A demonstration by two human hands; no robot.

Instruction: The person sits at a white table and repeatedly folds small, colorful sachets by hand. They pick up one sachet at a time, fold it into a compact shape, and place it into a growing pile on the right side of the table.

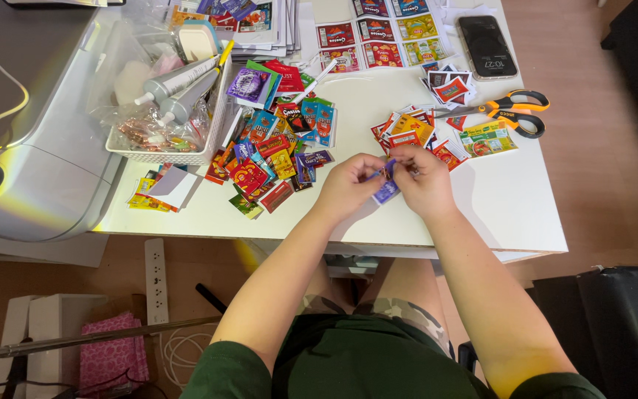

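While both your hands pinch tiny purple packet (386, 189) over front of white bench (511, 207), left hand (348, 185) fingers close on its left end, right hand (424, 177) fingers on top edge. Light, thin, floppy, likely slick; hold by edges. One orange scissors (515, 111), one phone (486, 46), two grey tubes (175, 92) in basket (164, 151); loose packets too many to count.

a tiny purple paper packet (386, 189), flat and glossy like a miniature snack wrapper, is pinched at its top edge where the fingertips of both hands meet. it hangs down and a little leftward from that pinch, tilted, its lower end just over the white table. a speck of orange shows right at the pinch.
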